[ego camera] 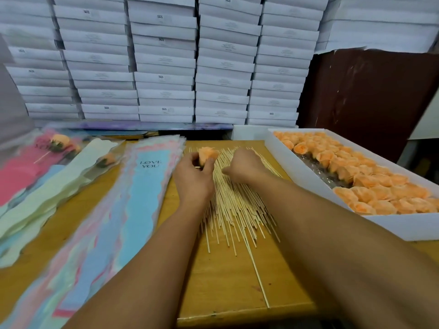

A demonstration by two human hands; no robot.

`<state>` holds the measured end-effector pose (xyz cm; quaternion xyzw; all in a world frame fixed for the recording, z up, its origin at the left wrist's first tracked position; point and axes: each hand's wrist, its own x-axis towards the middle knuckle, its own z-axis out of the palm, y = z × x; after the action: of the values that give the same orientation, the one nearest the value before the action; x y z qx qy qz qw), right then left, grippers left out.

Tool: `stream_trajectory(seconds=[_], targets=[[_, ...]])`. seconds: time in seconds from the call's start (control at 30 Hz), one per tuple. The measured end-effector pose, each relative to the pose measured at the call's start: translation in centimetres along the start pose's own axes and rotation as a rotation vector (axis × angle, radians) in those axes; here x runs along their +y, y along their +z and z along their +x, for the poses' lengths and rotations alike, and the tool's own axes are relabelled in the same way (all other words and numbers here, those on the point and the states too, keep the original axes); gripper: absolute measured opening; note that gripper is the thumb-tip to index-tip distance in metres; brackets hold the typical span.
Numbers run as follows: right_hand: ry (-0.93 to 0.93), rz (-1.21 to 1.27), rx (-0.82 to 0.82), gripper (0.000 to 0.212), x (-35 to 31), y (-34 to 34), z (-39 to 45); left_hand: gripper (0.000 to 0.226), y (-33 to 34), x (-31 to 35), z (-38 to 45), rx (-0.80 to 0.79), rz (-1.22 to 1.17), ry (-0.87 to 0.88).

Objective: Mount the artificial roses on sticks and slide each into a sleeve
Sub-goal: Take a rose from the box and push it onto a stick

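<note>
We've got a peach rose (207,155) gripped in left hand (193,173) fingers above the stick pile (234,200) on the table (228,281), right hand (244,166) fingers curled down into sticks, grasp unclear

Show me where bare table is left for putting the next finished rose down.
Bare wood lies near the front edge, between the sleeve stack and the right forearm, crossed by one stray stick. A narrower strip runs between the green sleeves and the blue stack. Crowded: the stick pile under both hands, and the rose box on the right.
</note>
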<state>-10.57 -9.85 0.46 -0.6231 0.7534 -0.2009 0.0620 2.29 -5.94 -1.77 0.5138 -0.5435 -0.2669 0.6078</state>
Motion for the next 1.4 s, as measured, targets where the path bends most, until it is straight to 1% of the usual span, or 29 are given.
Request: stream_trajectory(seconds=[0.07,0.17,0.27,0.33,0.4,0.5,0.6,0.77,0.83,0.93,0.97,1.07,1.2,1.4], targets=[[0.005,-0.041,0.020,0.037,-0.6,0.6,0.4,0.018,-0.1,-0.1,0.1,0.004,-0.013,-0.022],[0.022,-0.054,0.016,0.021,-1.4,1.1,0.9,0.021,0.0,-0.1,0.1,0.006,-0.026,-0.033],[0.062,-0.022,-0.009,0.020,-1.7,0.9,1.4,0.027,0.0,0.0,0.2,-0.001,-0.044,-0.056],[0.084,-0.020,-0.020,0.007,-1.6,0.8,1.5,0.034,0.0,0.1,0.2,-0.009,-0.047,-0.069],[0.124,0.000,-0.035,0.013,-1.4,0.6,1.6,0.036,0.0,0.2,0.2,-0.013,-0.049,-0.077],[0.176,0.133,-0.057,0.020,-1.0,0.4,1.6,0.027,0.0,0.3,0.1,-0.018,-0.056,-0.076],[0.205,0.269,-0.089,0.021,-0.3,0.2,1.2,0.016,0.0,0.3,0.1,-0.020,-0.058,-0.071],[0.210,0.455,-0.131,0.015,0.5,-0.6,0.2,0.022,0.0,0.1,0.2,-0.041,-0.099,-0.089],[0.198,0.547,-0.165,0.018,0.7,-1.1,-0.5,0.021,0.1,-0.1,0.3,-0.049,-0.114,-0.097],[0.174,0.670,-0.302,0.010,0.9,-1.8,-2.2,0.011,0.1,-0.1,0.5,-0.049,-0.205,-0.164],[0.170,0.707,-0.343,0.012,1.0,-2.0,-2.7,0.012,0.0,0.0,0.6,-0.044,-0.261,-0.204],[0.139,0.792,-0.391,0.021,1.3,-2.3,-4.0,0.028,-0.1,0.4,0.9,-0.040,-0.449,-0.326],[0.006,0.795,-0.455,0.021,1.5,-2.4,-5.4,0.035,-0.5,0.8,1.0,-0.067,-0.628,-0.456],[-0.144,0.838,-0.510,0.018,0.6,-3.0,-6.7,0.022,-1.3,0.8,1.5,-0.089,-0.758,-0.587]])
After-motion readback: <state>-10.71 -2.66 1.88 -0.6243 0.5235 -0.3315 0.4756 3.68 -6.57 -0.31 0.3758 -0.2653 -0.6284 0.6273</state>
